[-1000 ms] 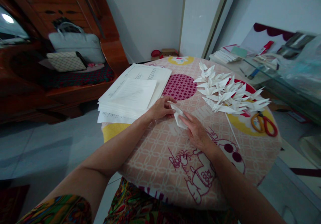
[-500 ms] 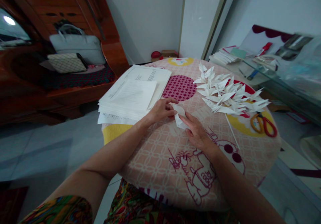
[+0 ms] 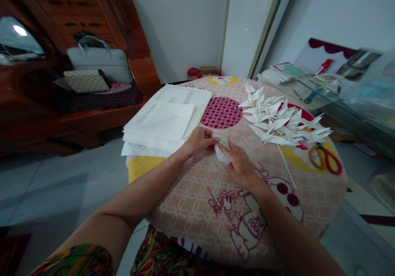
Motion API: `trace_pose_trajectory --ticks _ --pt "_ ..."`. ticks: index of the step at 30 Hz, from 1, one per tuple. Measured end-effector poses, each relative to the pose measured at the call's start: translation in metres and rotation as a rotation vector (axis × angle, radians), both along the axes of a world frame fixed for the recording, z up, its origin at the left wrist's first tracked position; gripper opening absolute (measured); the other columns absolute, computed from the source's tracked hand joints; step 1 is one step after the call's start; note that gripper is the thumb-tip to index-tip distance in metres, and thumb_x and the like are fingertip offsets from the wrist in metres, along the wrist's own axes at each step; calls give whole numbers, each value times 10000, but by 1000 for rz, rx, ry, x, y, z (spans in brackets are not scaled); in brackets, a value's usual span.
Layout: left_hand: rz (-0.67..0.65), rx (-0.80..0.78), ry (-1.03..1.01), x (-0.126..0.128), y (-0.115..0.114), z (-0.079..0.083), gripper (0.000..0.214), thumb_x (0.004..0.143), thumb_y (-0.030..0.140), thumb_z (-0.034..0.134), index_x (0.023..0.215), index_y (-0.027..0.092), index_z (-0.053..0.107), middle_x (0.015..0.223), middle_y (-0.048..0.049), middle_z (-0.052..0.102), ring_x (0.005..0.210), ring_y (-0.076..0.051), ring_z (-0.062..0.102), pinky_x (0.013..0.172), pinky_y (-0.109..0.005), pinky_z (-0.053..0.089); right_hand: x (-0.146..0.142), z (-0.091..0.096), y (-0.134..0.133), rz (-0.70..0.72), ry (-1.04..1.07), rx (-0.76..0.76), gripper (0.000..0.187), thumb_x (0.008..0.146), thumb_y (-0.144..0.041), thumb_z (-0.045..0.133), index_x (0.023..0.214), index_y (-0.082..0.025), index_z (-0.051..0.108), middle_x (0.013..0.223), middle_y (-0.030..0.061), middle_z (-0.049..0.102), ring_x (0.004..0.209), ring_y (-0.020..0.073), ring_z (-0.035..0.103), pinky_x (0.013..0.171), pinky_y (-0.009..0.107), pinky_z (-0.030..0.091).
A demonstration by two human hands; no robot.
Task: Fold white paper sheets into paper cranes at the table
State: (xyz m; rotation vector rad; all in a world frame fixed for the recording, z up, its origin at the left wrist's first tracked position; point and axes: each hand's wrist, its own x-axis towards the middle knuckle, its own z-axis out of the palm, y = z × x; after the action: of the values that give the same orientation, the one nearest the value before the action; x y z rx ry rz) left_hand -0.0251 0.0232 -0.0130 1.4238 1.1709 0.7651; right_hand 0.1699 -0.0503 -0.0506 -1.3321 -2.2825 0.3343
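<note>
A small folded piece of white paper (image 3: pixel 221 154) lies between my two hands over the middle of the cloth-covered table (image 3: pixel 191 189). My left hand (image 3: pixel 200 140) pinches its upper left edge with thumb and fingers. From the right, my right hand (image 3: pixel 242 162) grips the paper's other side, index finger laid along it. Just left of my left hand rests a stack of printed sheets (image 3: pixel 188 95), with smaller cut white sheets (image 3: pixel 166 119) on top. Beyond my right hand sits a cluster of folded white paper cranes (image 3: pixel 274 113).
Scissors (image 3: pixel 325 158) with orange and red handles lie at the table's right edge. A thin white stick (image 3: pixel 287 167) sits below the cranes. To the right stands a glass-topped side table (image 3: pixel 331 99) with papers and bags. A wooden bench (image 3: pixel 145 68) holding a grey handbag (image 3: pixel 101 61) is at left.
The paper looks more compact, its shape altered between my fingers. My left fingers have shifted slightly along its edge. The view has tilted a little, so everything sits slightly lower.
</note>
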Motion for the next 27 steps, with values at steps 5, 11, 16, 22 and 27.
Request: trace_pose_trajectory --ticks 5,11,16,22,27 --pt "33 -94 19 -1 -2 4 238 805 231 698 619 136 583 529 -13 658 507 -139 663 511 -224 552 -3 7 -3 0 -36 -12 802 761 -30 441 1529 -256 390 1555 107 385 1374 336 397 1099 535 395" --pt "32 -158 -15 0 -6 9 186 825 162 631 643 120 627 541 -22 672 500 -132 658 533 -228 567 -5 8 -4 7 -58 0 793 789 -44 452 1546 -261 359 1559 118 374 1377 344 386 1105 540 380" --pt "7 -163 -38 -2 -4 7 167 827 163 636 666 117 639 583 -32 689 517 -121 662 550 -213 567 -4 6 -3 8 -55 1 809 792 -48 462 1555 -284 334 1554 103 387 1364 341 396 1096 536 386" --pt "-200 35 -30 -19 6 10 161 859 216 621 1009 159 617 630 -4 685 564 -134 678 553 -209 537 -3 4 -1 8 -47 -20 771 778 -52 469 1518 -262 413 1553 99 390 1351 335 405 1101 519 385" --pt "-472 293 183 -34 17 16 94 859 239 616 876 161 666 725 -9 663 639 -104 615 605 -185 464 -4 3 1 -7 -37 -29 739 775 -48 465 1488 -243 458 1528 108 427 1335 327 420 1100 520 378"
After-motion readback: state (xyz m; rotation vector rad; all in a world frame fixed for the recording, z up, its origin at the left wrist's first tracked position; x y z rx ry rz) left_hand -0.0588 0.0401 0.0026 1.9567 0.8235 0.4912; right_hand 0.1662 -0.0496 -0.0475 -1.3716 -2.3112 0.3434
